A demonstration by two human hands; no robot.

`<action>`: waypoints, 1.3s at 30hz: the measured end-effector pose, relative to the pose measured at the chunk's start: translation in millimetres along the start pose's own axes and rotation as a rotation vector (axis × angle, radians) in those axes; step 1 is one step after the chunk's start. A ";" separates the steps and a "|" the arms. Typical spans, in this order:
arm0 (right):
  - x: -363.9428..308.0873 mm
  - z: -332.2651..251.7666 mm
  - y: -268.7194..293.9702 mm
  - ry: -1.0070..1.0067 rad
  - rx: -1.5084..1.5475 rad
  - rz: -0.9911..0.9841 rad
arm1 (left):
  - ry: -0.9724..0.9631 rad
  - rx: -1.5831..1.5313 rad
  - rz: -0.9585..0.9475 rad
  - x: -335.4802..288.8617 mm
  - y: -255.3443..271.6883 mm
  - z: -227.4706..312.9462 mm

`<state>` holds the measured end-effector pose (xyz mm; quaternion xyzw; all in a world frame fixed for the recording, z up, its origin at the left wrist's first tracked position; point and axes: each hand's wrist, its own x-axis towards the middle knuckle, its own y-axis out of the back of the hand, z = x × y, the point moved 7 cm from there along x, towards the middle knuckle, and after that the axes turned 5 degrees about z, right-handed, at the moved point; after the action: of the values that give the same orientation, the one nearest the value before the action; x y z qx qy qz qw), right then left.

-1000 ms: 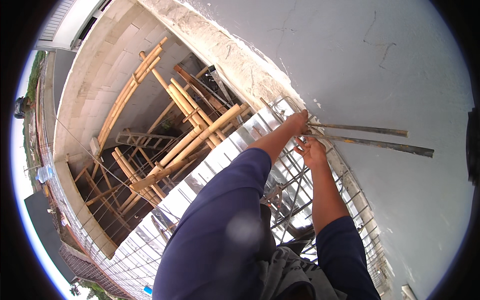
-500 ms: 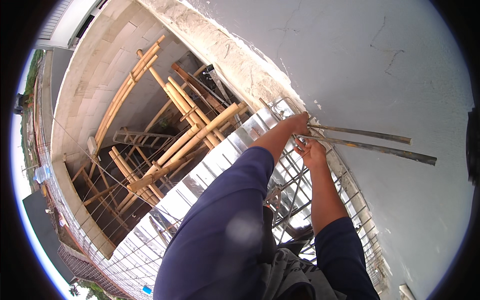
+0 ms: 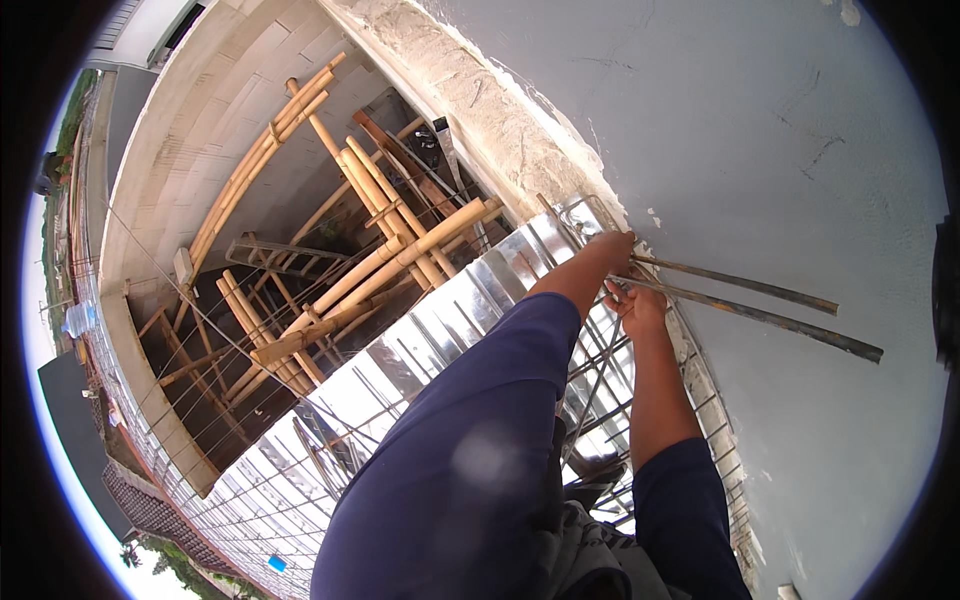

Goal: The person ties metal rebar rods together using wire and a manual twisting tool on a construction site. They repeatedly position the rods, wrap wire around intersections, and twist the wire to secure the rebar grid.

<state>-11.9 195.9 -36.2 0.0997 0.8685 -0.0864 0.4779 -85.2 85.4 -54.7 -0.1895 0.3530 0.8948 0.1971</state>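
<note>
Two bars (image 3: 760, 316) jut from the mesh (image 3: 600, 355) across the grey wall (image 3: 830, 450), their near ends at the hands. The latest change is slight: the view has rolled a little clockwise, so the bars' free ends sit lower and farther right. I judge that the head turned more than the bars did, and that the work stays on one spot.

The left hand (image 3: 615, 250) is curled at the bars' near ends; its fingertips are hidden, so I cannot tell what they hold. The right hand (image 3: 642, 305) is just under the lower bar, fingers bent and narrow; whether they grip anything is too small to tell.

Against the earlier frame, the left sleeve (image 3: 470, 430) lies farther right and the bottle (image 3: 80, 320) at the left rim appears higher.
</note>
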 end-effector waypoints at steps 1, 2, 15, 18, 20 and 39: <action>-5.2 -5.3 -0.6 0.048 -0.086 0.003 | 0.014 -0.003 -0.010 -0.8 0.7 -0.3; -11.1 -13.2 2.5 0.102 -0.173 0.013 | 0.019 -0.011 -0.022 -0.2 -1.2 0.8; -117.3 2.7 96.3 0.001 -0.268 0.058 | 0.026 -0.024 0.021 8.3 -4.1 -7.4; -133.7 4.2 97.9 0.006 -0.254 0.056 | 0.017 -0.049 0.043 6.8 -1.0 -6.5; -140.4 7.5 99.0 0.019 -0.277 0.029 | 0.031 -0.026 0.009 4.5 0.1 -2.9; -153.4 15.8 102.0 0.176 -0.215 0.059 | -0.003 0.014 0.054 5.7 -6.7 -6.7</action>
<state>107.4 276.5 79.8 0.0807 0.9079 0.0304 0.4102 -85.4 86.4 -65.8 -0.1772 0.3639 0.8976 0.1745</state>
